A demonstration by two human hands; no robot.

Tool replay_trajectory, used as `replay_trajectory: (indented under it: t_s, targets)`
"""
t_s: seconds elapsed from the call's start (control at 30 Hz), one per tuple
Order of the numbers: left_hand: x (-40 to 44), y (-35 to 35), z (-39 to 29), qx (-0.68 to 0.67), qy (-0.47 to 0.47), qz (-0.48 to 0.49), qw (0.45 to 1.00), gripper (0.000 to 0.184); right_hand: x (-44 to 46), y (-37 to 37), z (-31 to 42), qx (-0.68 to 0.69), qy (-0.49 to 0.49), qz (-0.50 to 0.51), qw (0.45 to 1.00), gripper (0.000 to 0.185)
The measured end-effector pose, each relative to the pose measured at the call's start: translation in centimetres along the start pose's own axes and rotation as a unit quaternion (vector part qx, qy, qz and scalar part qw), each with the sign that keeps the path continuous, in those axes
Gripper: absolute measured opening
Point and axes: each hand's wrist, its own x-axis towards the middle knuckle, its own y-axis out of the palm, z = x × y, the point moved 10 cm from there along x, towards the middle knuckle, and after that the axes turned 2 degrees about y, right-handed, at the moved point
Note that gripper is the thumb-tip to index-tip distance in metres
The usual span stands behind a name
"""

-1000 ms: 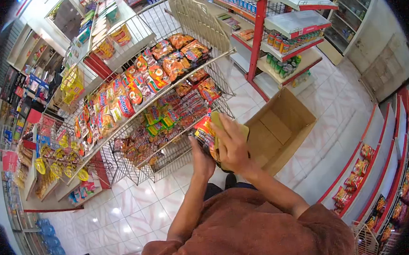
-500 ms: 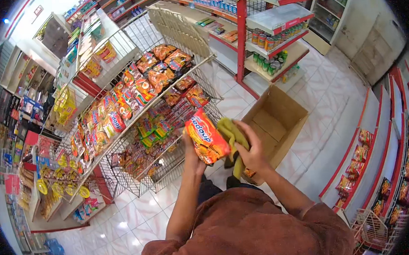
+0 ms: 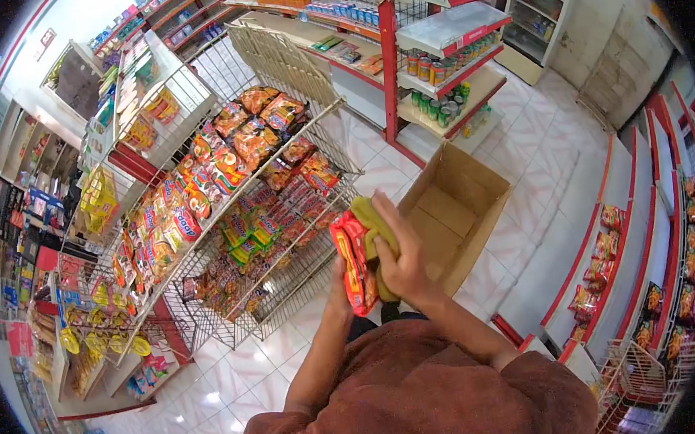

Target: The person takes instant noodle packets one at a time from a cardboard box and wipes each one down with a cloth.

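In front of my chest, my left hand (image 3: 337,288) grips a red and yellow instant noodle packet (image 3: 352,257) from its left side. The packet is turned edge-on, its printed front mostly facing away to the left. My right hand (image 3: 404,260) presses a folded olive-green cloth (image 3: 369,219) against the packet's other face. Its fingers point up and partly hide the cloth. Ahead and to the left, a wire rack (image 3: 253,184) carries rows of noodle packets (image 3: 226,169), with more packets (image 3: 251,228) on the level below.
An open cardboard box (image 3: 478,177) stands on the tiled floor to the right of my hands. Behind it is a red-framed shelf unit (image 3: 389,69) with cans. More shelves (image 3: 606,223) with snack packets run along the right. Hanging yellow packs (image 3: 98,343) are at left.
The packet has been turned from front-facing to edge-on. My right hand has brought the cloth up against it. The view has shifted slightly to the right.
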Motion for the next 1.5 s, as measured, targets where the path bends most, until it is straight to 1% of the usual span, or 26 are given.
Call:
replay_trajectory:
  t_s: [0.03, 0.13, 0.17, 0.27, 0.3, 0.33, 0.4, 0.43, 0.47, 0.53, 0.57, 0.67, 0.7, 0.73, 0.77, 0.8, 0.83, 0.93, 0.97, 1.0, 1.07, 1.1, 1.2, 1.23, 1.33, 1.5]
  targets:
    - [0.4, -0.3, -0.2, -0.001, 0.001, -0.001, 1.0, 0.088, -0.4, 0.3, 0.3, 0.0, 0.0, 0.002, 1.0, 0.057]
    - [2.4, 1.4, -3.2, -0.101, 0.041, 0.08, 0.991, 0.092, -3.1, 3.7, 4.9, -0.077, -0.15, 0.143, 0.975, 0.056]
    - [2.4, 1.2, -3.2, -0.103, 0.044, 0.079, 0.991, 0.092, -3.1, 3.8, 4.4, -0.077, -0.152, 0.145, 0.975, 0.056]
    - [1.3, 1.8, -3.9, -0.256, 0.054, 0.167, 0.951, 0.087, -3.4, 4.1, 3.6, -0.1, -0.222, 0.135, 0.961, 0.054]
    - [0.8, 1.6, -4.0, -0.256, 0.058, 0.164, 0.951, 0.087, -3.1, 4.4, 3.6, -0.097, -0.222, 0.139, 0.96, 0.054]
    - [0.6, 0.4, -3.4, -0.171, 0.056, 0.101, 0.978, 0.086, -1.9, 3.8, 2.5, -0.052, -0.157, 0.105, 0.981, 0.054]
    - [0.1, -2.0, -2.7, 0.001, 0.046, -0.027, 0.999, 0.084, -0.3, 2.5, 0.1, 0.035, -0.021, 0.035, 0.999, 0.054]
    - [0.3, -2.2, -2.6, 0.001, 0.046, -0.028, 0.999, 0.084, -0.4, 2.7, 0.5, 0.035, -0.021, 0.036, 0.999, 0.054]
    - [0.9, -1.2, -2.3, -0.056, 0.044, 0.048, 0.996, 0.082, -0.5, 3.3, 2.0, 0.018, -0.063, 0.063, 0.996, 0.053]
    - [1.3, 0.6, -2.2, -0.166, 0.039, 0.198, 0.965, 0.077, -1.0, 4.7, 4.5, -0.016, -0.148, 0.115, 0.982, 0.053]
    - [1.5, 0.1, -1.9, -0.166, 0.039, 0.198, 0.965, 0.077, -1.1, 4.6, 4.3, -0.016, -0.148, 0.115, 0.982, 0.053]
    - [1.0, -0.7, -2.5, -0.402, 0.028, 0.233, 0.885, 0.073, -2.9, 5.7, 4.3, -0.059, -0.234, 0.195, 0.951, 0.052]
    - [0.8, -1.1, -2.4, -0.403, 0.028, 0.231, 0.885, 0.073, -2.9, 6.0, 3.9, -0.058, -0.233, 0.196, 0.951, 0.052]
    - [1.4, -3.1, -1.3, -0.316, 0.032, 0.134, 0.939, 0.073, -1.8, 5.3, 2.7, -0.049, -0.193, 0.145, 0.969, 0.052]
    - [1.5, -4.8, -0.9, -0.224, 0.035, 0.034, 0.973, 0.073, -0.7, 4.4, 1.9, -0.041, -0.152, 0.093, 0.983, 0.052]
    - [1.3, -6.5, -0.8, -0.128, 0.036, -0.067, 0.989, 0.072, 0.0, 3.4, 1.3, -0.033, -0.109, 0.04, 0.993, 0.053]
    - [1.2, -6.1, -0.9, -0.129, 0.036, -0.067, 0.989, 0.072, 0.2, 3.5, 1.6, -0.033, -0.109, 0.041, 0.993, 0.053]
    - [0.9, -5.0, -1.1, -0.038, 0.024, -0.094, 0.995, 0.07, 0.7, 4.1, 1.7, -0.015, -0.05, 0.047, 0.997, 0.053]
    - [1.4, -5.3, -1.3, -0.038, 0.024, -0.094, 0.995, 0.07, 0.4, 4.4, 1.8, -0.015, -0.05, 0.048, 0.997, 0.053]
    - [2.6, -3.8, -2.3, -0.086, 0.049, 0.005, 0.995, 0.067, -0.4, 5.2, 2.5, -0.011, -0.08, 0.074, 0.994, 0.052]
    - [3.2, -1.1, -4.8, -0.18, 0.097, 0.201, 0.958, 0.062, -2.3, 6.7, 3.6, -0.001, -0.138, 0.126, 0.982, 0.051]
    - [3.3, -1.1, -5.4, -0.181, 0.099, 0.2, 0.958, 0.062, -2.8, 6.7, 3.3, -0.001, -0.139, 0.128, 0.982, 0.051]
    - [3.3, -1.3, -6.9, -0.203, 0.11, 0.187, 0.955, 0.061, -4.4, 7.5, 2.8, -0.065, -0.2, 0.164, 0.964, 0.044]
    - [3.0, -1.4, -6.6, -0.203, 0.11, 0.186, 0.955, 0.061, -4.3, 7.5, 2.3, -0.065, -0.199, 0.165, 0.964, 0.044]
    - [2.6, -6.2, -3.2, -0.215, 0.085, -0.054, 0.971, 0.063, -1.2, 5.6, -0.2, -0.016, -0.085, 0.06, 0.994, 0.044]
    - [4.7, -7.7, 0.0, -0.176, 0.047, -0.056, 0.982, 0.063, -1.5, 6.6, 2.4, 0.024, -0.119, 0.099, 0.988, 0.043]
